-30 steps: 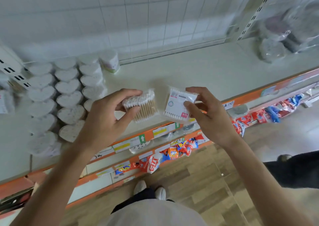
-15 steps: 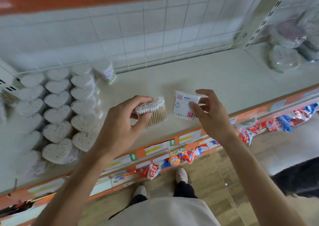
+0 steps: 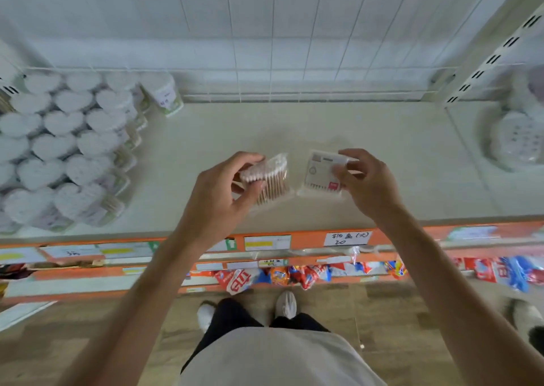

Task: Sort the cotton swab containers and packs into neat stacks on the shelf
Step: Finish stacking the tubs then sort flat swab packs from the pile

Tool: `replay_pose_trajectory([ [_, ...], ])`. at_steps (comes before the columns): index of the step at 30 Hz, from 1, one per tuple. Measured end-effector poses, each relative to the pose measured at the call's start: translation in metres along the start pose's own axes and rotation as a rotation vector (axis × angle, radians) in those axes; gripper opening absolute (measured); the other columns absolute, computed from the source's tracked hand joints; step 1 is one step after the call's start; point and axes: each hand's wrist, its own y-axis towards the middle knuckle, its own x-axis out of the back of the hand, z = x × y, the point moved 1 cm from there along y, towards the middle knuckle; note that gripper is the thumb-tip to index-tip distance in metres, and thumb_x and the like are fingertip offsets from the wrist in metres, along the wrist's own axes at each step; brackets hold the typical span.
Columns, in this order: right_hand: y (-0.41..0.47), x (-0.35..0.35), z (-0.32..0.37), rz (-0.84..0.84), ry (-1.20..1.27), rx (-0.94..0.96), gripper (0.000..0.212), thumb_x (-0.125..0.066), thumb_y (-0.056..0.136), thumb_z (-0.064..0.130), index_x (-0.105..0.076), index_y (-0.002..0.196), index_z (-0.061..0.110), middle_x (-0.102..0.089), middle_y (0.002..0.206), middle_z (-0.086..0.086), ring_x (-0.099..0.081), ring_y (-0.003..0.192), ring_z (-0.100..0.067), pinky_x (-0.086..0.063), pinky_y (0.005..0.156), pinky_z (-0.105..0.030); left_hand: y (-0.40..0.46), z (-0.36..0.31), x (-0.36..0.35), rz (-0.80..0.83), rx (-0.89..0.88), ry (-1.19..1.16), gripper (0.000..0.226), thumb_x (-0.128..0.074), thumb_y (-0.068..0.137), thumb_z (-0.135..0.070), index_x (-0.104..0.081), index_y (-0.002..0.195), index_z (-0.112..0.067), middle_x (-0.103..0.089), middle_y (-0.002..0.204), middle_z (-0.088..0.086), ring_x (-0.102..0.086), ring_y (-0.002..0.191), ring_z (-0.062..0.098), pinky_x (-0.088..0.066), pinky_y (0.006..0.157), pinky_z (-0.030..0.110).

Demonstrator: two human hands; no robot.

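Two cotton swab packs, one per hand, are up over the shelf's front edge! The left hand [image 3: 216,191] has its grip pinched round the wooden-stick pack [image 3: 269,179], thumb under, fingers over. The right hand [image 3: 368,179] pinches the flat labelled pack [image 3: 319,173], label up, likely to compare them. Beyond lies bare shelf [image 3: 294,126], then the heart-lidded containers [image 3: 61,147] stacked at far left.

Heart-lidded containers [image 3: 61,150] stacked in rows on shelf [image 3: 382,162], left end. Round tub [image 3: 164,94] behind them by back grid. Two swab packs [image 3: 273,179] held above shelf middle, side by side. Wrapped plates [image 3: 521,141] far right.
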Motion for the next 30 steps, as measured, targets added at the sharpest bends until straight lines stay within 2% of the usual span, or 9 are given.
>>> replay_pose_trajectory([
  [4, 0.004, 0.007, -0.002, -0.058, -0.090, 0.058, 0.031, -0.077, 0.087, 0.030, -0.072, 0.116, 0.021, -0.073, 0.097, 0.007, -0.069, 0.077, -0.007, -0.042, 0.061, -0.002, 0.001, -0.007, -0.014, -0.037, 0.021, 0.013, 0.032, -0.069, 0.091, -0.010, -0.066, 0.123, -0.015, -0.071, 0.109, -0.004, -0.067, 0.090, 0.004, -0.048, 0.076, 0.007],
  [7, 0.004, 0.010, -0.001, -0.064, -0.141, 0.052, 0.030, -0.078, 0.085, 0.032, -0.073, 0.112, 0.020, -0.076, 0.097, 0.004, -0.068, 0.075, -0.006, -0.037, 0.060, 0.002, 0.004, -0.012, -0.019, -0.047, 0.032, 0.032, 0.032, -0.070, 0.091, -0.009, -0.067, 0.122, -0.016, -0.072, 0.107, -0.005, -0.067, 0.091, 0.002, -0.048, 0.076, 0.006],
  [12, 0.007, 0.017, 0.007, 0.035, -0.261, 0.072, 0.032, -0.074, 0.089, 0.035, -0.071, 0.115, 0.017, -0.076, 0.103, -0.001, -0.065, 0.075, -0.007, -0.038, 0.052, -0.003, 0.007, -0.020, -0.021, -0.069, 0.032, 0.059, 0.030, -0.068, 0.092, -0.009, -0.067, 0.121, -0.017, -0.072, 0.109, -0.007, -0.066, 0.095, 0.001, -0.048, 0.080, 0.006],
  [15, 0.004, 0.028, 0.024, 0.068, -0.347, 0.199, 0.039, -0.069, 0.091, 0.043, -0.068, 0.119, 0.015, -0.072, 0.116, -0.003, -0.070, 0.089, -0.012, -0.048, 0.067, -0.015, 0.007, -0.025, -0.020, -0.116, -0.034, 0.130, 0.029, -0.067, 0.093, -0.013, -0.067, 0.121, -0.016, -0.072, 0.113, -0.006, -0.066, 0.095, 0.005, -0.049, 0.083, 0.009],
  [18, -0.005, 0.039, 0.067, 0.109, -0.072, 0.277, 0.035, -0.058, 0.095, 0.051, -0.070, 0.116, 0.025, -0.072, 0.112, 0.012, -0.069, 0.087, 0.005, -0.053, 0.077, -0.016, 0.005, -0.034, -0.019, -0.207, -0.255, 0.349, 0.028, -0.066, 0.091, -0.012, -0.070, 0.119, -0.014, -0.072, 0.113, -0.003, -0.065, 0.099, 0.013, -0.051, 0.086, 0.022],
  [20, -0.006, 0.037, 0.088, 0.332, 0.132, 0.182, 0.032, -0.062, 0.092, 0.052, -0.069, 0.116, 0.032, -0.074, 0.105, 0.012, -0.072, 0.086, -0.002, -0.059, 0.075, -0.025, 0.006, -0.041, -0.023, -0.224, -0.390, 0.383, 0.028, -0.065, 0.090, -0.004, -0.072, 0.116, -0.010, -0.073, 0.114, 0.001, -0.064, 0.109, 0.017, -0.050, 0.095, 0.025],
  [22, -0.004, 0.034, 0.093, 0.497, 0.208, 0.101, 0.031, -0.070, 0.089, 0.043, -0.069, 0.117, 0.032, -0.074, 0.104, 0.009, -0.072, 0.090, -0.006, -0.059, 0.074, -0.026, 0.009, -0.045, -0.026, -0.247, -0.463, 0.390, 0.028, -0.064, 0.090, 0.002, -0.073, 0.114, -0.008, -0.073, 0.115, 0.004, -0.063, 0.115, 0.019, -0.049, 0.102, 0.029],
  [27, 0.000, 0.030, 0.083, 0.560, 0.473, -0.014, 0.044, -0.078, 0.084, 0.014, -0.065, 0.126, 0.017, -0.068, 0.121, -0.002, -0.071, 0.100, -0.010, -0.056, 0.076, -0.020, 0.004, -0.041, -0.029, -0.290, -0.440, 0.392, 0.031, -0.072, 0.082, 0.009, -0.074, 0.108, -0.007, -0.072, 0.114, 0.005, -0.064, 0.116, 0.020, -0.048, 0.104, 0.027],
  [30, -0.001, 0.024, 0.076, 0.561, 0.554, -0.026, 0.049, -0.079, 0.081, 0.006, -0.065, 0.127, 0.017, -0.071, 0.115, -0.008, -0.073, 0.096, -0.020, -0.059, 0.079, -0.028, -0.001, -0.034, -0.028, -0.198, -0.352, 0.359, 0.042, -0.079, 0.079, 0.001, -0.068, 0.119, -0.006, -0.064, 0.130, 0.007, -0.058, 0.126, 0.022, -0.044, 0.109, 0.028],
])
